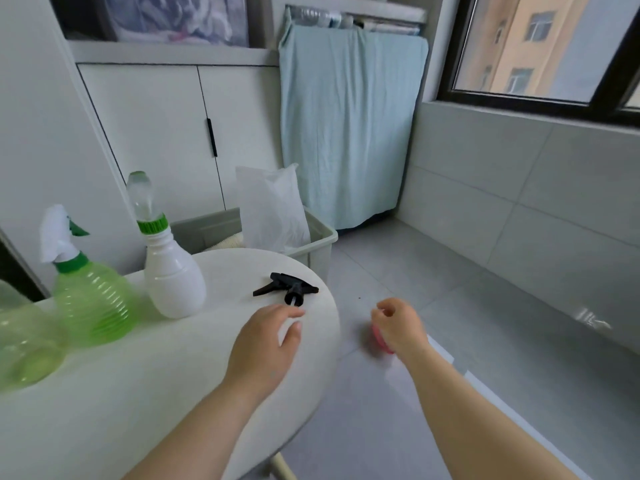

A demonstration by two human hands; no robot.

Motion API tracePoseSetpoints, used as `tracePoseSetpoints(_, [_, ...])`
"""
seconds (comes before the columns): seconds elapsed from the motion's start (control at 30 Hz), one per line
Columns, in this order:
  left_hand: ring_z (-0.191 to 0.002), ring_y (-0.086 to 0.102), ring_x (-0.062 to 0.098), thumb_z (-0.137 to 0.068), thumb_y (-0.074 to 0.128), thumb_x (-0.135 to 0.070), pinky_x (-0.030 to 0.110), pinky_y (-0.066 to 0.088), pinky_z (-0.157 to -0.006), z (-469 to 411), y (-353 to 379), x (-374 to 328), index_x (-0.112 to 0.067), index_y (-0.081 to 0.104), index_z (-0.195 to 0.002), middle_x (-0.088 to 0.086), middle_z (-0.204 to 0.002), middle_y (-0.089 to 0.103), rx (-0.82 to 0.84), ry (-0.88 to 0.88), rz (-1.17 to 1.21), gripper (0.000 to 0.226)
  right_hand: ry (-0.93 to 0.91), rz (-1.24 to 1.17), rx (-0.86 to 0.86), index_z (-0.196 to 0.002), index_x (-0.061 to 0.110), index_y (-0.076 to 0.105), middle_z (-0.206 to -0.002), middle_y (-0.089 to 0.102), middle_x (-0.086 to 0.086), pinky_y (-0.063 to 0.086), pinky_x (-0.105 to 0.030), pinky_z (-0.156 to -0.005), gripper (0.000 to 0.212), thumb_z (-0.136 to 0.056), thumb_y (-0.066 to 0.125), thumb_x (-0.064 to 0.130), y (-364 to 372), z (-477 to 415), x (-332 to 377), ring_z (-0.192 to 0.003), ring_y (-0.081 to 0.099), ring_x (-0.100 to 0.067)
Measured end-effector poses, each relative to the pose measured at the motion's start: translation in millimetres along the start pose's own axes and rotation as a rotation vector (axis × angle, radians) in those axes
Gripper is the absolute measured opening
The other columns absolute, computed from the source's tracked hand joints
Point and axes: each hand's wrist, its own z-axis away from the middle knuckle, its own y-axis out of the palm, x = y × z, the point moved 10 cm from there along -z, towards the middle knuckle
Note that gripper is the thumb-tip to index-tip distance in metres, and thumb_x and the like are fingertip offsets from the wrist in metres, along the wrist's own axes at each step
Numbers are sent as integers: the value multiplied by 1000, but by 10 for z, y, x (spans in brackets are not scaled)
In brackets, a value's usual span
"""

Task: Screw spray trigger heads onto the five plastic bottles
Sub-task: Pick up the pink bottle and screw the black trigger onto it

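Note:
A black spray trigger head (pixel 286 289) lies on its side near the right edge of the round white table (pixel 166 368). My left hand (pixel 266 344) hovers just in front of it, fingers apart and empty. My right hand (pixel 398 323) is off the table's right side, over the floor, curled around a blurred pink object (pixel 380 340); what it is I cannot tell. A white bottle (pixel 173 275) with a green collar and clear cap stands at the table's back. Left of it stands a green ribbed bottle (pixel 93 299) with a white-and-green trigger head. Another pale green bottle (pixel 24 344) sits at the far left.
A grey bin (pixel 318 244) holding a white plastic bag (pixel 273 209) stands behind the table. White cupboards and a light blue cloth (pixel 349 133) over a rack are at the back. Grey tiled floor and a window lie to the right.

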Motion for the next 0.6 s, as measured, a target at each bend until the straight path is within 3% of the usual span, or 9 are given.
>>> tracePoseSetpoints(0.03, [-98,49,7,-86,52,-14,1,25,-77,5,129,-163,-13,63,-103,2,-109,63,11,58,25,21,7,-1,-2,-93,14,61,-85,62,-9,47,-22,-73,17,-83,48,18,-41,-33,-128,-77,55,-23])
tracePoseSetpoints(0.1, [-92,49,1,-84,52,-17,-6,23,-78,-9,550,-424,-12,65,-99,-1,-101,64,88,136,83,20,36,10,-20,-102,10,60,-90,60,-9,41,-13,-55,21,-84,49,14,-122,-143,-427,-76,50,-21])
tracePoseSetpoints(0.13, [-92,49,1,-82,49,-21,-7,22,-79,-23,814,-510,-12,65,-98,-4,-99,62,139,148,113,24,54,13,-25,-107,8,57,-100,61,-12,40,-13,-56,25,-84,51,13,-160,-214,-594,-80,50,-23])
tracePoseSetpoints(0.2, [-98,49,3,-82,47,-22,-2,24,-80,-72,1369,-574,-14,64,-99,-7,-100,60,225,122,172,26,98,24,-19,-116,6,53,-117,58,-16,42,-25,-76,33,-84,54,13,-243,-403,-930,-98,54,-30])
tracePoseSetpoints(0.27, [-105,52,11,-85,49,-16,5,26,-81,-134,1932,-455,-15,61,-104,-1,-110,61,294,34,189,22,139,59,-32,-122,8,50,-125,54,-15,39,-30,-82,39,-84,56,14,-354,-618,-1285,-110,52,-31])
tracePoseSetpoints(0.5, [-123,43,22,-87,47,-19,27,34,-96,-427,3417,681,-15,44,-125,7,-134,47,433,-426,30,38,209,222,65,-128,16,44,-137,38,-13,36,-26,-82,48,-83,58,18,-285,-1325,-2352,-119,44,-27])
tracePoseSetpoints(0.6, [-130,36,24,-87,49,-21,28,30,-102,-424,3928,1038,-12,32,-133,10,-144,35,504,-594,14,50,191,301,158,-135,20,34,-145,27,-10,36,-34,-96,59,-81,60,21,-172,-1594,-2677,-130,30,-27])
